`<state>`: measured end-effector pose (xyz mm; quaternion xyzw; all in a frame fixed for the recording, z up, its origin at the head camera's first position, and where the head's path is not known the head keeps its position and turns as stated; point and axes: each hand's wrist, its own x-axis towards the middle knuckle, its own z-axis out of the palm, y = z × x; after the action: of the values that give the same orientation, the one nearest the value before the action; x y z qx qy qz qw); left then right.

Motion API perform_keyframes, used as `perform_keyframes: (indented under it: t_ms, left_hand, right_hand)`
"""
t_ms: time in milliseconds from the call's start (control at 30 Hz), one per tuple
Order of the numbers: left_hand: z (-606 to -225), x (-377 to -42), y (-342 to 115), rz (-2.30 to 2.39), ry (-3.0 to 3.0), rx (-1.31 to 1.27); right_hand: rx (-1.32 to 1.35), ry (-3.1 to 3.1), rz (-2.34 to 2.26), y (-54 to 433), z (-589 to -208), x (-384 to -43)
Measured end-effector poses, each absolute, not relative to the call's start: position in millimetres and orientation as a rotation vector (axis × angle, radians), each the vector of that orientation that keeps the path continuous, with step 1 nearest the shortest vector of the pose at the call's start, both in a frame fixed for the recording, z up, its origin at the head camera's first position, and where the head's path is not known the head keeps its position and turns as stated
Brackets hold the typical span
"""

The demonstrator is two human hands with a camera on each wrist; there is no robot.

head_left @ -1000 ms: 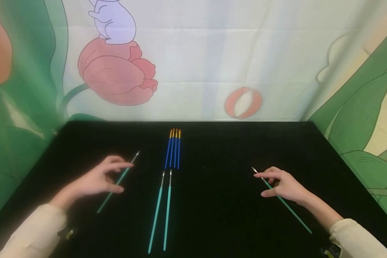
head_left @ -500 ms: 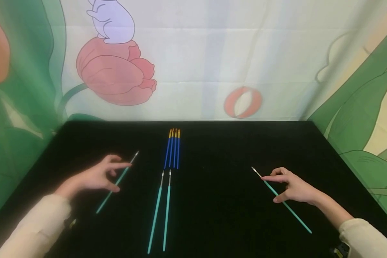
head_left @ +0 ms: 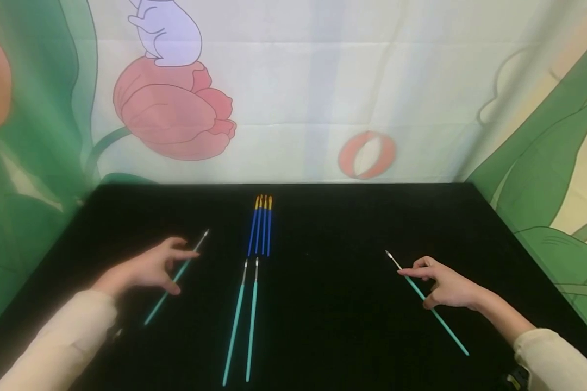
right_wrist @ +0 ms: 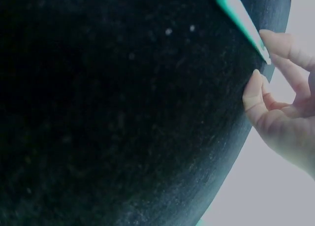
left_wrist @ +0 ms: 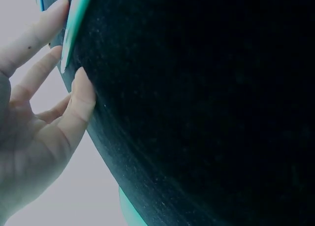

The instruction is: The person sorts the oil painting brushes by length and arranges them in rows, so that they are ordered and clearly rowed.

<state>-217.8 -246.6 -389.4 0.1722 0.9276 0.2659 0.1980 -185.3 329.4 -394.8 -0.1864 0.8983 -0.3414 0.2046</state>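
In the head view, my left hand [head_left: 151,267] hovers over a teal-handled paintbrush [head_left: 162,298], thumb and index finger spread apart along it. The left wrist view shows the tapering green end of a brush [left_wrist: 75,26] beside these spread fingers. My right hand [head_left: 447,283] touches another teal-handled paintbrush [head_left: 447,327] slanting on the right, index fingertip near its metal collar and thumb lower on the handle. From the right wrist, a green brush [right_wrist: 241,20] points toward the gap between thumb and index finger. Both brushes have pale tips pointing away from me.
Two more teal paintbrushes [head_left: 232,336] lie side by side at the middle of the black table [head_left: 342,326]. Beyond them, several blue paintbrushes [head_left: 260,231] with orange tips form a close row. A printed curtain [head_left: 283,98] hangs behind the table.
My right hand has shifted right and a little toward me. The right brush has turned slightly, its tip moving right and its handle end left. The left hand stays over its brush.
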Motion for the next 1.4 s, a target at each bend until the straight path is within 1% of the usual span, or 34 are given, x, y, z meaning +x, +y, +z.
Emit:
perform_keyframes:
  t_ms: [267,433,667,800,1100,1400]
  left_hand:
    - [-389,-222,-251,0.731,2.6,0.499]
    - [-387,-223,-252,0.759,2.572,0.477]
    - [-376,-219,-251,0.781,2.507,0.352]
    - [-371,-217,-250,0.826,2.474,0.329]
    - [-377,-216,-250,1.089,2.42,0.38]
    - [-377,-211,-243,1.242,2.436,0.445]
  right_hand:
    - [-0.546,2.567,-0.889,330,-392,-185]
    - [-0.463,2.537,-0.964,331,-391,-184]
    - [-0.344,2.427,-1.137,331,-388,-186]
    - [-0.296,2.378,-1.226,333,-387,-187]
    - [-0.26,2.321,-1.394,335,-383,-186]
    - [-0.227,2.352,-1.421,329,-379,-181]
